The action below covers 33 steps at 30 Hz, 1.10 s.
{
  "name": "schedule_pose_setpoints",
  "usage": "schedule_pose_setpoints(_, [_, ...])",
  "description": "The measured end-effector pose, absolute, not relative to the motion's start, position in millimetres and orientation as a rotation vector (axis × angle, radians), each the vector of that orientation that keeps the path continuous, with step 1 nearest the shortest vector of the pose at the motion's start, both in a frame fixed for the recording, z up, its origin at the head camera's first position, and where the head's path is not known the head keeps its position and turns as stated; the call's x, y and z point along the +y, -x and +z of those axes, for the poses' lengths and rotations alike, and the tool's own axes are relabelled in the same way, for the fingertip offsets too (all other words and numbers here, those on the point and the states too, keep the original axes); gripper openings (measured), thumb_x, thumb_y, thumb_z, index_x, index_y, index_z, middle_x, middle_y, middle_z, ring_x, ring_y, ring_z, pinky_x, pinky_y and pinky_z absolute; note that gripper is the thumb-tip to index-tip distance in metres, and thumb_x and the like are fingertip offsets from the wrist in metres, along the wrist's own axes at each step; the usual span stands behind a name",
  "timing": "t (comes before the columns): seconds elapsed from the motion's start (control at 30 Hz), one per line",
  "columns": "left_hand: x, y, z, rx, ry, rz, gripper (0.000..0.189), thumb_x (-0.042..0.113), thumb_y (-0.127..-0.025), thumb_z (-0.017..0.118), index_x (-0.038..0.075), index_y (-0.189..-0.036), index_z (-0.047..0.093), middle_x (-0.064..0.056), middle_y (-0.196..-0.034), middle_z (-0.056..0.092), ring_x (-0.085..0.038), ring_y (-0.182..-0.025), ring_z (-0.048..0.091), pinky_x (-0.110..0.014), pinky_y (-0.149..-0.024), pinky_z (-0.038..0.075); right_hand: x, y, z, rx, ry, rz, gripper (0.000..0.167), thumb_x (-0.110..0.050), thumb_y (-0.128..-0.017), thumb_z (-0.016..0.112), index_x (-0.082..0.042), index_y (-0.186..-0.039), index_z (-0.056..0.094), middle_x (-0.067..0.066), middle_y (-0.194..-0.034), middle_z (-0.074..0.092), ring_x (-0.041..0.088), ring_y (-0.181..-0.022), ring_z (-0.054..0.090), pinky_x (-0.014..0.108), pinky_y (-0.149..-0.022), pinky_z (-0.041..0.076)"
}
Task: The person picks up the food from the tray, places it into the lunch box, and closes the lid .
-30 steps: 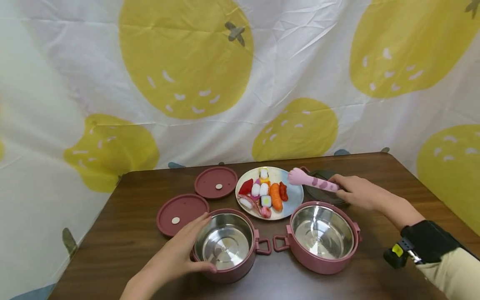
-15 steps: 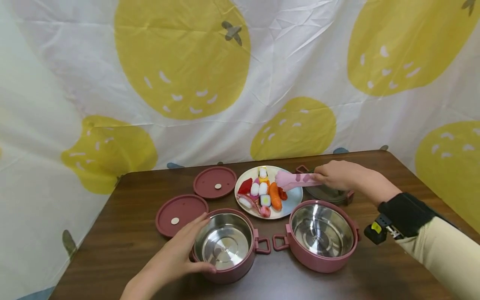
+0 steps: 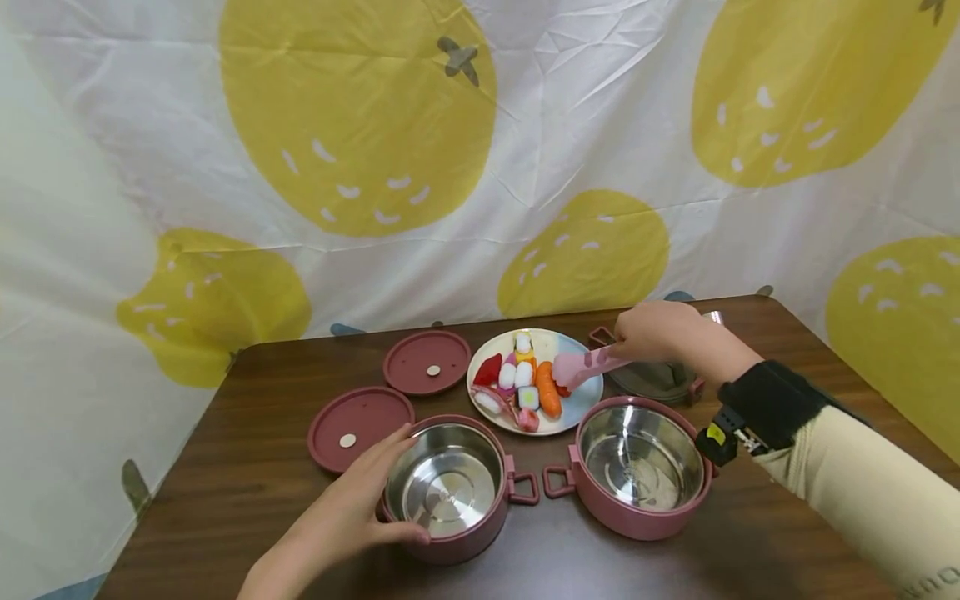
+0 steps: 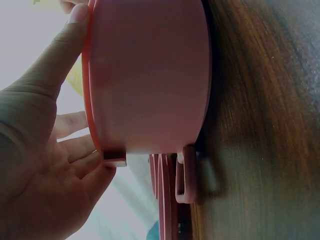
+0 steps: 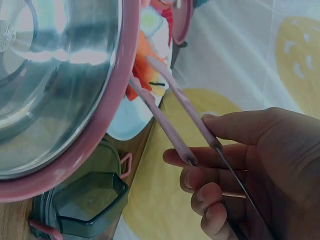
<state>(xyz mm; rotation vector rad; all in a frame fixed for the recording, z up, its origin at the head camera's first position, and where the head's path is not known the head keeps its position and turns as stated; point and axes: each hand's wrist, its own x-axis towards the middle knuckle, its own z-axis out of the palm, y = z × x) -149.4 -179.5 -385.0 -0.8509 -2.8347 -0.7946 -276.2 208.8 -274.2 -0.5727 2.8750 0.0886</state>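
My left hand (image 3: 352, 500) holds the left side of a dusty-pink pot (image 3: 480, 535) with a steel inside. In the left wrist view its thumb lies along the pot's rim, and the fingers reach round past a handle. Pink paw-tipped tongs (image 3: 592, 363) are held in my right hand (image 3: 663, 333), tips lowered over the right part of a plate (image 3: 587, 403). Seen from the right wrist, the two arms of the tongs stand apart. Just by the tips lies a red food piece (image 3: 563, 391), partly covered by them. An orange sausage (image 3: 548, 392) lies beside it.
A second pink pot (image 3: 641, 523) stands right of the first. Two flat maroon lids (image 3: 427, 354) lie at the left, back to back of the first pot. A dark see-through lid (image 3: 648, 380) lies behind the second pot. Several toy foods (image 3: 507, 376) fill the plate's left. Patterned cloth hangs behind.
My right hand has moved left and the tongs have tilted down, from beside the plate to the red piece on it. The left hand keeps its place on the pot.
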Motion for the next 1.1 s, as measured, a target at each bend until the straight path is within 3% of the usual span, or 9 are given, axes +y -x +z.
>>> schedule_pose_setpoints(0.33, [-177,149,-384,-2.848,0.844,-0.802,0.101,0.055,-0.068,0.084,0.001,-0.144,0.047,-0.019,-0.157,0.04,-0.039,-0.141,0.042,-0.06,-0.111,0.039,193,276,-273,2.913,0.443,0.236,0.034,-0.033,-0.095,0.061,-0.019,-0.065,0.053,0.001,-0.072,0.053,0.016,-0.06,0.046,0.031,-0.052,0.032])
schedule_pose_setpoints(0.7, [-179,149,-384,-2.857,0.838,-0.8,0.1,0.056,-0.068,0.084,0.001,-0.143,0.048,-0.02,-0.157,0.04,-0.039,-0.141,0.043,-0.06,-0.111,0.039,198,271,-270,3.01,0.507,0.244,0.046,-0.027,-0.093,0.064,-0.019,-0.058,0.036,-0.004,-0.062,0.028,0.014,-0.057,0.031,0.033,-0.052,0.026])
schedule_pose_setpoints(1.1, [-179,148,-386,-2.841,0.842,-0.805,0.096,0.055,-0.068,0.084,0.002,-0.14,0.051,-0.019,-0.156,0.04,-0.038,-0.141,0.043,-0.06,-0.111,0.04,197,269,-271,3.037,0.521,0.269,0.047,-0.027,-0.094,0.065,-0.018,-0.059,0.035,-0.002,-0.063,0.028,0.015,-0.058,0.032,0.034,-0.053,0.028])
